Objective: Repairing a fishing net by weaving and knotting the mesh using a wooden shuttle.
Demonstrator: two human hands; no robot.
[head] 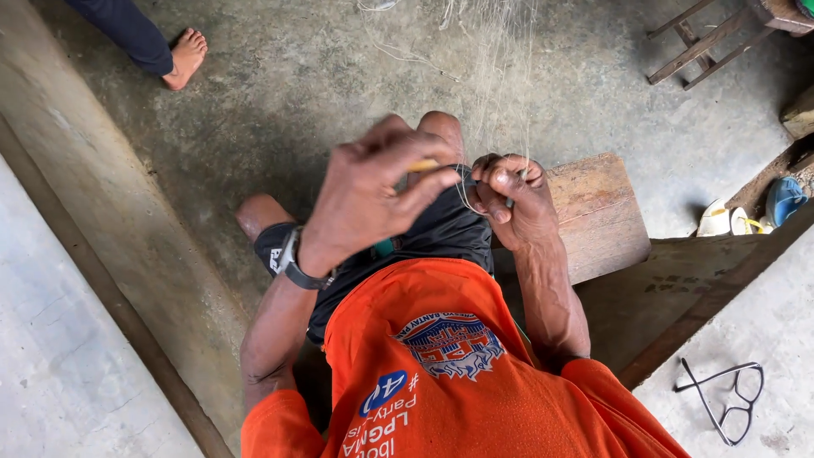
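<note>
I sit on a low wooden bench (600, 212) in an orange shirt and black shorts, with both hands raised over my knees. My left hand (373, 199), with a dark watch on its wrist, is shut on a thin yellow netting needle (421, 166). My right hand (513, 203) pinches strands of fine, pale fishing net (500, 85), which stretch away over the concrete floor. The two hands nearly touch where the needle meets the net.
Another person's bare foot (185, 58) stands at the top left. A wooden stool (708, 42) is at the top right. Sandals (727, 220) and a blue object (784, 199) lie at the right. Eyeglasses (729, 399) rest on the ledge at the lower right.
</note>
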